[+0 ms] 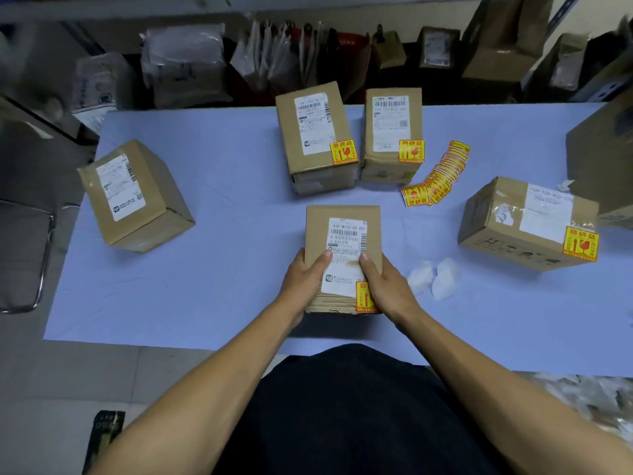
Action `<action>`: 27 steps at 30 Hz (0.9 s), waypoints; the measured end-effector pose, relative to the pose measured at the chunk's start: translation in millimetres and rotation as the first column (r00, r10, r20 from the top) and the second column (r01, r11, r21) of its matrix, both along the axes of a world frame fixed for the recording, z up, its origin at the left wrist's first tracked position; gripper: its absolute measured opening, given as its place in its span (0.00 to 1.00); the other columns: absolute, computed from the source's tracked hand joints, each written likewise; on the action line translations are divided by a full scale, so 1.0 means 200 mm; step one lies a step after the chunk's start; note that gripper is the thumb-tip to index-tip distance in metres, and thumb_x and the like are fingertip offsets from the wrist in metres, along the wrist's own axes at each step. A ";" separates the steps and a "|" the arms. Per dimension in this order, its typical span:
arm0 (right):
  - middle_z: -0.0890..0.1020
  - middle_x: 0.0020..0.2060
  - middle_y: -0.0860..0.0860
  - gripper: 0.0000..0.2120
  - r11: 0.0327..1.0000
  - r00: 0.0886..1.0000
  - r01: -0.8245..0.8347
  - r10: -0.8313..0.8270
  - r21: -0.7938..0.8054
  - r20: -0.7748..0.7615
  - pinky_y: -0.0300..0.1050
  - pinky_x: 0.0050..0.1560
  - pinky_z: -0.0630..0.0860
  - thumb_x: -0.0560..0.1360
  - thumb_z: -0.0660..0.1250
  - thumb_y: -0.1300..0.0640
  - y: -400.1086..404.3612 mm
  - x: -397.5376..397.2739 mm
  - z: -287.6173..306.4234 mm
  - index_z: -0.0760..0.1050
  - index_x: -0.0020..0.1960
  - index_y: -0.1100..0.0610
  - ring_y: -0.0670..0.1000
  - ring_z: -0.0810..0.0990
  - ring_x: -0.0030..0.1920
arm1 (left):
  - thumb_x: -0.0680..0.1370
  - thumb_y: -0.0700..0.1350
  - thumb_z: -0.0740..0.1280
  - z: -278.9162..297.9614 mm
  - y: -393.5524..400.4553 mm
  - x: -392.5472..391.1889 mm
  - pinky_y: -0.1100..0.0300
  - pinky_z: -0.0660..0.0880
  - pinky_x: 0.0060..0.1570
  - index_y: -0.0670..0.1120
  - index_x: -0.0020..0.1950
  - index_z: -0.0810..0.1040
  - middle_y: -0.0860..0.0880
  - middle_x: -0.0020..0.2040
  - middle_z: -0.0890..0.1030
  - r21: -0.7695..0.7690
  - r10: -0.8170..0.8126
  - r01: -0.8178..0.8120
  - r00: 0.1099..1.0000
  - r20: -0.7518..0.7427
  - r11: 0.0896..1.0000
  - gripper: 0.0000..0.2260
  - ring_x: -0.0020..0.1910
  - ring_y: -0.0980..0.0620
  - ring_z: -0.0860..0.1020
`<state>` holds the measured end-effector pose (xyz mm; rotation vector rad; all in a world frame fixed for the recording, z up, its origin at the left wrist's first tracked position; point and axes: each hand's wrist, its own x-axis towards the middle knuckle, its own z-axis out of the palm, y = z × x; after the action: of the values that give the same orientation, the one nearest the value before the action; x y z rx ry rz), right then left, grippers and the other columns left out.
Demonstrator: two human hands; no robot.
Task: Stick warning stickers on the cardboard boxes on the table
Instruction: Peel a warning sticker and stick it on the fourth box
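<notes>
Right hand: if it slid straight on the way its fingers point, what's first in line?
The right hand grips the near box, fingers pointing away and slightly left. Past that box, bare table, then probably the sealed box with a warning sticker. Depth is uncertain.

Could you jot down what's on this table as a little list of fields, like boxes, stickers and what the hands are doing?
Held box: box in front, gripped by left hand and right hand
Its sticker: yellow, near-right corner
Stickered boxes: two at back, one right
Unstickered box: far left
Spare stickers: fanned strip
Surface: blue table
</notes>
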<state>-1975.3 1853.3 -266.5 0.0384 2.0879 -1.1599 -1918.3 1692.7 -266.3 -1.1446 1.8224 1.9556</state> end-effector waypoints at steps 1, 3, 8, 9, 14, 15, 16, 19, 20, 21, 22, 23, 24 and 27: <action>0.81 0.56 0.43 0.24 1.000 1.000 -0.026 0.026 0.001 -0.009 0.47 0.56 0.74 0.79 0.51 0.31 -0.04 0.02 0.00 0.68 0.69 0.41 0.48 0.80 0.52 | 0.80 0.55 0.65 0.00 -0.03 0.04 0.49 0.80 0.57 0.51 0.68 0.73 0.50 0.59 0.84 -0.002 0.025 -0.025 1.000 0.003 1.000 0.19 0.54 0.51 0.84; 0.80 0.52 0.42 0.24 0.996 0.996 -0.086 0.086 0.008 -0.026 0.46 0.53 0.73 0.79 0.51 0.33 -0.13 0.04 0.02 0.68 0.69 0.42 0.48 0.79 0.50 | 0.80 0.55 0.65 0.02 -0.11 0.10 0.50 0.80 0.56 0.51 0.68 0.74 0.50 0.58 0.84 -0.004 0.078 -0.078 0.997 -0.003 0.997 0.18 0.53 0.52 0.84; 0.80 0.52 0.43 0.23 0.982 0.980 -0.188 0.187 -0.014 -0.069 0.49 0.56 0.77 0.80 0.51 0.34 -0.41 0.03 0.07 0.68 0.68 0.44 0.49 0.80 0.51 | 0.80 0.53 0.66 0.07 -0.34 0.16 0.55 0.81 0.52 0.51 0.67 0.75 0.51 0.56 0.85 -0.035 0.191 -0.194 0.980 -0.063 0.980 0.17 0.51 0.54 0.85; 0.80 0.52 0.43 0.23 0.979 0.977 -0.201 0.199 -0.019 -0.080 0.50 0.57 0.77 0.80 0.51 0.34 -0.47 0.02 0.09 0.69 0.68 0.44 0.50 0.80 0.51 | 0.80 0.53 0.66 0.09 -0.40 0.16 0.56 0.81 0.51 0.51 0.67 0.76 0.52 0.56 0.85 -0.039 0.212 -0.215 0.974 -0.077 0.976 0.16 0.51 0.54 0.85; 0.81 0.60 0.49 0.24 0.970 0.966 -0.238 0.230 -0.052 -0.120 0.56 0.61 0.76 0.80 0.52 0.34 -0.80 -0.09 0.17 0.68 0.70 0.45 0.54 0.80 0.58 | 0.80 0.52 0.67 0.17 -0.69 0.10 0.63 0.80 0.45 0.50 0.65 0.77 0.53 0.54 0.86 -0.045 0.293 -0.303 0.943 -0.158 0.952 0.15 0.51 0.55 0.85; 0.82 0.60 0.50 0.25 0.970 0.967 -0.234 0.226 -0.060 -0.120 0.57 0.61 0.77 0.80 0.52 0.34 -0.86 -0.11 0.18 0.68 0.70 0.46 0.54 0.80 0.58 | 0.80 0.52 0.67 0.18 -0.75 0.08 0.63 0.80 0.45 0.49 0.65 0.77 0.53 0.54 0.86 -0.044 0.299 -0.311 0.939 -0.171 0.950 0.15 0.51 0.55 0.84; 0.82 0.60 0.50 0.25 0.971 0.968 -0.228 0.219 -0.067 -0.120 0.57 0.61 0.77 0.79 0.53 0.34 -0.92 -0.14 0.20 0.69 0.70 0.46 0.54 0.81 0.58 | 0.80 0.51 0.67 0.20 -0.81 0.05 0.63 0.80 0.45 0.49 0.65 0.78 0.53 0.54 0.86 -0.044 0.301 -0.314 0.935 -0.185 0.948 0.15 0.51 0.55 0.84; 0.81 0.62 0.51 0.28 0.973 0.971 -0.215 0.204 -0.082 -0.129 0.57 0.64 0.75 0.79 0.54 0.33 -1.09 -0.26 0.22 0.69 0.70 0.50 0.54 0.80 0.61 | 0.81 0.50 0.66 0.23 -0.98 -0.06 0.59 0.80 0.50 0.47 0.65 0.78 0.51 0.56 0.85 -0.051 0.284 -0.300 0.935 -0.211 0.952 0.15 0.53 0.53 0.84; 0.80 0.64 0.51 0.30 0.975 0.973 -0.206 0.195 -0.085 -0.124 0.57 0.65 0.74 0.78 0.54 0.32 -1.15 -0.30 0.22 0.69 0.71 0.51 0.54 0.79 0.62 | 0.81 0.50 0.66 0.24 -1.03 -0.11 0.58 0.80 0.51 0.46 0.65 0.78 0.50 0.56 0.85 -0.052 0.275 -0.292 0.938 -0.210 0.955 0.15 0.53 0.53 0.84; 0.80 0.64 0.52 0.32 0.977 0.976 -0.194 0.184 -0.086 -0.115 0.57 0.66 0.73 0.77 0.54 0.31 -1.19 -0.34 0.22 0.69 0.71 0.52 0.55 0.79 0.63 | 0.81 0.51 0.66 0.24 -1.08 -0.16 0.57 0.80 0.52 0.46 0.65 0.78 0.49 0.56 0.85 -0.051 0.271 -0.287 0.941 -0.204 0.957 0.15 0.53 0.52 0.84; 0.80 0.63 0.52 0.33 0.979 0.979 -0.184 0.175 -0.085 -0.106 0.56 0.65 0.74 0.76 0.55 0.30 -1.24 -0.39 0.22 0.70 0.70 0.53 0.55 0.79 0.62 | 0.81 0.51 0.66 0.24 -1.13 -0.21 0.56 0.80 0.53 0.46 0.64 0.78 0.49 0.56 0.85 -0.050 0.270 -0.284 0.943 -0.195 0.957 0.14 0.53 0.51 0.84; 0.81 0.62 0.51 0.33 0.981 0.981 -0.177 0.169 -0.081 -0.097 0.56 0.65 0.74 0.75 0.55 0.30 -1.28 -0.45 0.23 0.71 0.69 0.52 0.54 0.79 0.61 | 0.80 0.52 0.66 0.24 -1.18 -0.27 0.55 0.80 0.53 0.47 0.62 0.79 0.49 0.55 0.85 -0.053 0.268 -0.282 0.946 -0.181 0.958 0.14 0.52 0.51 0.84; 0.81 0.61 0.51 0.34 0.982 0.983 -0.169 0.162 -0.079 -0.084 0.55 0.64 0.74 0.74 0.55 0.29 -1.32 -0.50 0.23 0.72 0.68 0.52 0.53 0.80 0.60 | 0.80 0.53 0.67 0.24 -1.22 -0.32 0.55 0.80 0.52 0.48 0.60 0.80 0.49 0.54 0.86 -0.060 0.263 -0.275 0.952 -0.158 0.960 0.13 0.51 0.51 0.84; 0.82 0.59 0.51 0.33 0.986 0.989 -0.147 0.145 -0.073 -0.031 0.53 0.63 0.75 0.74 0.55 0.30 -1.42 -0.65 0.21 0.74 0.66 0.53 0.52 0.81 0.57 | 0.79 0.56 0.68 0.24 -1.33 -0.48 0.56 0.81 0.47 0.49 0.53 0.81 0.50 0.49 0.86 -0.048 0.233 -0.237 0.970 -0.067 0.970 0.12 0.47 0.51 0.85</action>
<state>-2104.5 1570.0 -224.2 -0.1631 2.0307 -1.1544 -2013.7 1426.3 -219.0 -1.3904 1.8557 2.0993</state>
